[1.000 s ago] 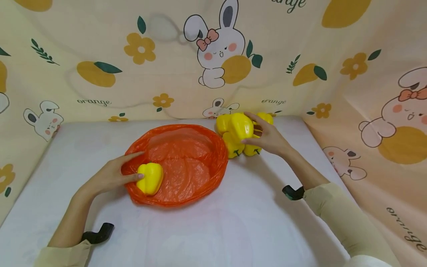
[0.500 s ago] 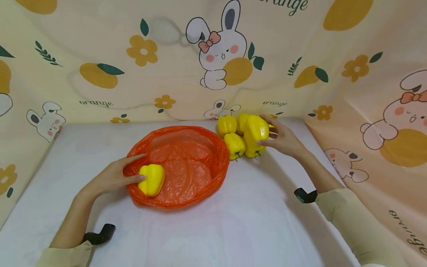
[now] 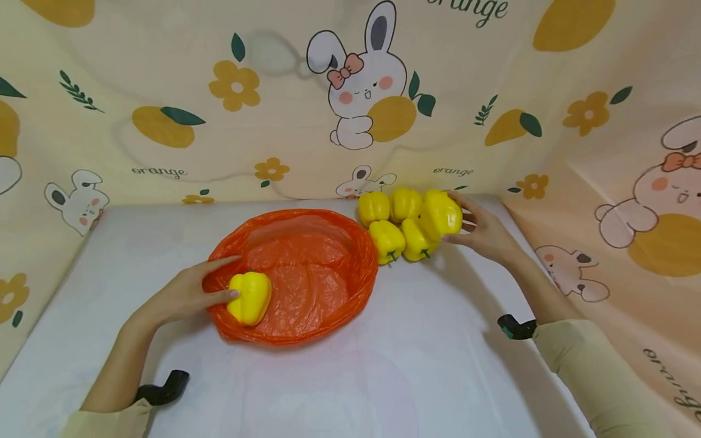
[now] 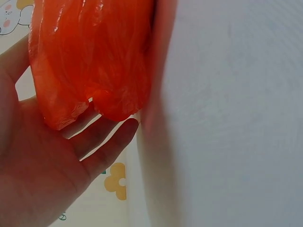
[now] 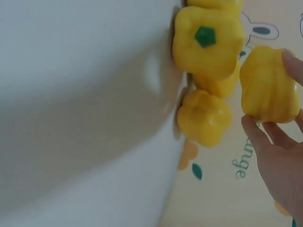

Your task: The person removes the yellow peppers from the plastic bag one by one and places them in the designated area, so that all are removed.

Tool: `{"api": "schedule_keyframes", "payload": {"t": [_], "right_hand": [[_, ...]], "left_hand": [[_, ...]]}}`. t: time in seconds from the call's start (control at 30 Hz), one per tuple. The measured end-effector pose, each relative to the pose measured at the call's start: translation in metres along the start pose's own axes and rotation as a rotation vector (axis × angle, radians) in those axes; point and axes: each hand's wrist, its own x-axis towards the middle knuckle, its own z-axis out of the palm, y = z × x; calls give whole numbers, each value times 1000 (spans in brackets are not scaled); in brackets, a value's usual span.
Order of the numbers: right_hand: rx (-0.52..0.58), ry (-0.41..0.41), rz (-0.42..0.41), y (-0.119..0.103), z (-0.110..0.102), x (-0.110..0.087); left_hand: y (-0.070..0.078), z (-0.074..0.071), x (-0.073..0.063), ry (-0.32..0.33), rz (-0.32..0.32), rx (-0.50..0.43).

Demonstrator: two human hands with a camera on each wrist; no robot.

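A yellow toy bell pepper (image 3: pixel 436 216) is held by my right hand (image 3: pixel 488 231), thumb and fingers on opposite sides. Beside it stand several more yellow bell peppers (image 3: pixel 374 208) in a tight group. My left hand (image 3: pixel 181 292) grips the left side of an orange plastic bag (image 3: pixel 296 331), with thumb and forefinger reaching over its rim. Another yellow bell pepper (image 3: pixel 249 298) lies inside that rim, against the left thumb. From the left wrist, the bag (image 4: pixel 90 61) covers some fingertips and that pepper is hidden.
A white table surface (image 3: pixel 328 383) extends in front of the bag. Patterned cloth (image 3: pixel 219 140) with rabbits and fruit rises behind and along the right side. Black camera mounts (image 3: pixel 163 389) sit at both wrists.
My right hand has moved its bell pepper to the right, uncovering more of the peppers in the group. The left hand and bag look unmoved.
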Motion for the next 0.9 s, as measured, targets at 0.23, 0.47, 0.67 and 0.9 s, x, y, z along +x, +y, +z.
{"api": "schedule_keyframes", "payload": {"t": [0.23,0.47,0.67,0.9], "right_hand": [[11,-14,-7,14,-9,-1],[-12,-62,34,20,-16,-7],[7,-81,50,25,-17,-8],[23,-90,63,26,-17,-9]], "left_hand": [[1,-2,1,-9,1,9],[1,-2,1,-23,-7,-7],[1,-2,1,-25,-21,-5],[1,-2,3,-21,-6,-4]]}}
